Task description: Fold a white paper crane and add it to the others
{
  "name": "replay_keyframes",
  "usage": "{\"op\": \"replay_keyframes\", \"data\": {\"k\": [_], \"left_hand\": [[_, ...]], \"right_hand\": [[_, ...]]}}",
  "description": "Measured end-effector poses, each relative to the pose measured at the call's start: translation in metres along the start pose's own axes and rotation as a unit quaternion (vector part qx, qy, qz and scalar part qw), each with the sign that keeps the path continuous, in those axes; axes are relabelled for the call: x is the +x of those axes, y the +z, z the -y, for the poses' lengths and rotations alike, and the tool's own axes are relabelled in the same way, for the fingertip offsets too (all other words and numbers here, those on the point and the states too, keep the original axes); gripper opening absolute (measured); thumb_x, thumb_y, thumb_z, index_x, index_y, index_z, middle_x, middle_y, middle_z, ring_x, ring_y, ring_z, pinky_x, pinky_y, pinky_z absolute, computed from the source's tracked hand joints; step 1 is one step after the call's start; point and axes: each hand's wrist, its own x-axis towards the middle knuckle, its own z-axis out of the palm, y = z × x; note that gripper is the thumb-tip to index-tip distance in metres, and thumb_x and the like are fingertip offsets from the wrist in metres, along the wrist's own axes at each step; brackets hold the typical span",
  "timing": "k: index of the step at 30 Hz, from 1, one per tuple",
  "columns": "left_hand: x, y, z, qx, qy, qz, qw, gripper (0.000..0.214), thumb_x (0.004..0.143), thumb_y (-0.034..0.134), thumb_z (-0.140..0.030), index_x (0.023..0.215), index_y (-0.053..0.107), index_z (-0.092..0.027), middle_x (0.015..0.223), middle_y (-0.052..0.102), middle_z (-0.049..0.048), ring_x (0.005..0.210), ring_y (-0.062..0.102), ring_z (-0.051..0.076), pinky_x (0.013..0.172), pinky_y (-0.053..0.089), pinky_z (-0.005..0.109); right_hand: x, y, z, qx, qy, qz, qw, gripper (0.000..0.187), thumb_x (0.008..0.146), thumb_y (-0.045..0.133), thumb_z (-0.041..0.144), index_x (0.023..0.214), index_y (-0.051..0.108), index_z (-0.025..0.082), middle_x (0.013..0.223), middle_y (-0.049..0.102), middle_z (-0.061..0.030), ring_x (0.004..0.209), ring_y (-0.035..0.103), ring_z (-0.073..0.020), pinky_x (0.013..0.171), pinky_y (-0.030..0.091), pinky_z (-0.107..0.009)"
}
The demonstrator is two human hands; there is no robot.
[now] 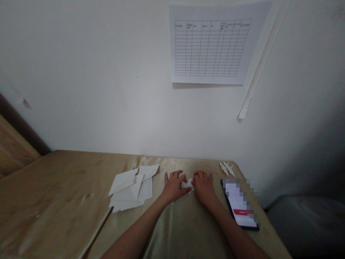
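Note:
Between my two hands, on the brownish-gold covered table, lies a small folded piece of white paper (188, 183). My left hand (175, 185) pinches its left side with thumb and index finger, the other fingers bent over the surface. On the paper's right side, my right hand (203, 185) grips it with curled fingers. Part of the paper is hidden under the fingers, and its exact fold cannot be made out. A pile of loose white paper sheets (132, 190) rests to the left of my left hand.
Right of my hands lies a smartphone (239, 207) with its screen lit and partly blurred. Several small folded white paper pieces (226, 168) sit behind it near the table's far right corner. A printed table sheet (210, 46) hangs on the white wall beyond the table (67, 187).

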Motion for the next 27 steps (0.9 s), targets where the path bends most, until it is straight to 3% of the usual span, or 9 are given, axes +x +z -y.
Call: {"op": "replay_keyframes", "data": {"k": [8, 20, 27], "left_hand": [[0.0007, 0.0015, 0.0013, -0.001, 0.003, 0.004, 1.0, 0.042, 0.072, 0.079, -0.051, 0.105, 0.064, -0.031, 0.15, 0.047, 0.0052, 0.141, 0.038, 0.031, 0.116, 0.01, 0.071], [0.0018, -0.0022, -0.002, 0.01, 0.001, 0.022, 1.0, 0.042, 0.071, 0.08, -0.049, 0.105, 0.063, -0.031, 0.15, 0.046, 0.0053, 0.142, 0.037, 0.032, 0.113, 0.01, 0.076], [-0.0025, -0.0017, -0.0007, 0.005, 0.021, 0.005, 1.0, 0.05, 0.072, 0.08, -0.047, 0.117, 0.062, -0.036, 0.149, 0.047, 0.0056, 0.141, 0.037, 0.033, 0.113, 0.008, 0.076]], "right_hand": [[0.0001, -0.001, 0.0015, -0.005, 0.005, 0.006, 1.0, 0.026, 0.098, 0.046, 0.024, 0.115, 0.064, 0.018, 0.129, 0.059, -0.0161, 0.125, 0.048, -0.0309, 0.112, 0.019, -0.066], [0.0003, -0.0016, 0.0065, -0.022, 0.023, 0.0, 1.0, 0.025, 0.096, 0.05, 0.024, 0.115, 0.064, 0.017, 0.127, 0.06, -0.0168, 0.124, 0.048, -0.0306, 0.112, 0.02, -0.064], [-0.0013, 0.0025, 0.0027, 0.007, 0.045, -0.008, 0.999, 0.023, 0.097, 0.049, 0.027, 0.113, 0.062, 0.018, 0.125, 0.06, -0.0151, 0.122, 0.049, -0.0301, 0.11, 0.022, -0.061]]}}
